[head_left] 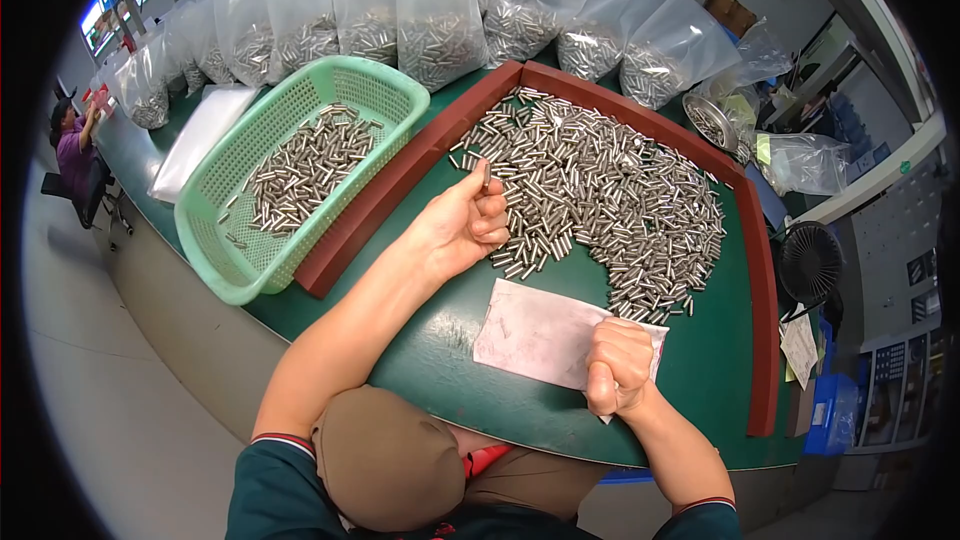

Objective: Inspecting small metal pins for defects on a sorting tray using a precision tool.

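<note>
Head view: left hand [462, 227] extended forward, fingers pinching metal pin [487, 176]; right hand [619, 360] clenched over pale sheet [533, 336].

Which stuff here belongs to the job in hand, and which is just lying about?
Apparently in use:
- metal pin, pinched in the left hand
- loose pin pile
- stained sheet, under the closed right hand
- red-brown frame
- green basket, probably

Apparently lying about:
- black fan
- blue bin

Left hand [463, 222] curled in pinch; right hand [619, 364] fisted
</note>
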Action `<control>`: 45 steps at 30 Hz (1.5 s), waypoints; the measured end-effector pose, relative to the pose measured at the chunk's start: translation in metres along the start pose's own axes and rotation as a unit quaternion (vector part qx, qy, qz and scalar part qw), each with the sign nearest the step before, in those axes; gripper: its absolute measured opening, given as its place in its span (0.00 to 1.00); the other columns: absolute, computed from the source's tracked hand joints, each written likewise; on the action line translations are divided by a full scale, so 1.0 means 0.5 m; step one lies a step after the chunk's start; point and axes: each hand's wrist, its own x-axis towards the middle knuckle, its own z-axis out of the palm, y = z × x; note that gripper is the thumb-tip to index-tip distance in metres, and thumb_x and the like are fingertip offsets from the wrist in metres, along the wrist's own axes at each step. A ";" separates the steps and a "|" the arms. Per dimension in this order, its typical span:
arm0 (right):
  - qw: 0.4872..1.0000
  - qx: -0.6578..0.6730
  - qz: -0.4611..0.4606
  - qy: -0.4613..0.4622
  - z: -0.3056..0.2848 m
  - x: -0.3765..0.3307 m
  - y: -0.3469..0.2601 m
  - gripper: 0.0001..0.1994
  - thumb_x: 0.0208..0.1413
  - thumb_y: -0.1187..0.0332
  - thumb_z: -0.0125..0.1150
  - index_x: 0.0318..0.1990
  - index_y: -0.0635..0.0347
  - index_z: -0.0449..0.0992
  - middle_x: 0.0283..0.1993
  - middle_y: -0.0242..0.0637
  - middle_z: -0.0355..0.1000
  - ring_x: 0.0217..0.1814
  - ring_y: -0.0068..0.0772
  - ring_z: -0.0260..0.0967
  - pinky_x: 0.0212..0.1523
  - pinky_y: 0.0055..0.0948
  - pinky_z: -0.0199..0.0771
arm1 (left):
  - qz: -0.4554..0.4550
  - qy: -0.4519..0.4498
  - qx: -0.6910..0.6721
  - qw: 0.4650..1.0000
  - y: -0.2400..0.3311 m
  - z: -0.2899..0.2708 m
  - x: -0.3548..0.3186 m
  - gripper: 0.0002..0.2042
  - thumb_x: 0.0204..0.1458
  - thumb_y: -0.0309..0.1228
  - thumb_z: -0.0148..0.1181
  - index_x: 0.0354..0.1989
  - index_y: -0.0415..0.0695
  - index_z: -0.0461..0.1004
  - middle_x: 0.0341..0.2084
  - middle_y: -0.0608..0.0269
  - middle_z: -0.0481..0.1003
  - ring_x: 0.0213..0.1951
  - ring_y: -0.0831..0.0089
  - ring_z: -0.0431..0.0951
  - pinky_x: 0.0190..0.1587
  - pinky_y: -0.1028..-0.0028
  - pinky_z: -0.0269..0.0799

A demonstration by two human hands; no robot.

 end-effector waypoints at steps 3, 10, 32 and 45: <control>1.000 -0.001 0.001 0.000 0.000 -0.001 0.000 0.06 0.25 0.73 0.45 0.08 0.59 0.55 0.09 0.33 0.47 0.09 0.31 0.44 0.12 0.28 0.45 | -0.014 -0.014 -0.004 1.000 0.002 -0.002 0.001 0.15 0.55 0.43 0.42 0.24 0.45 0.61 0.11 0.69 0.58 0.11 0.80 0.51 0.17 0.80 0.49; 1.000 0.000 0.002 -0.001 -0.001 -0.005 0.000 0.07 0.26 0.73 0.45 0.08 0.59 0.55 0.09 0.33 0.47 0.09 0.32 0.44 0.12 0.29 0.45 | -0.011 -0.005 0.009 1.000 -0.002 0.009 -0.005 0.15 0.55 0.43 0.42 0.23 0.45 0.62 0.10 0.70 0.56 0.12 0.81 0.50 0.17 0.81 0.49; 1.000 -0.005 -0.012 0.002 0.001 -0.001 0.001 0.11 0.36 0.72 0.44 0.09 0.60 0.54 0.09 0.32 0.47 0.08 0.29 0.44 0.11 0.28 0.44 | 0.350 0.164 0.716 0.581 0.009 0.004 0.028 0.09 0.39 0.32 0.59 0.20 0.37 0.73 0.12 0.57 0.69 0.17 0.65 0.71 0.24 0.69 0.66; 1.000 -0.005 0.006 0.003 0.000 0.003 0.000 0.06 0.25 0.74 0.46 0.08 0.60 0.55 0.09 0.34 0.48 0.08 0.32 0.44 0.12 0.28 0.46 | 0.314 0.147 0.759 0.550 0.006 0.012 0.063 0.11 0.37 0.34 0.59 0.16 0.36 0.72 0.14 0.52 0.72 0.22 0.59 0.74 0.29 0.65 0.68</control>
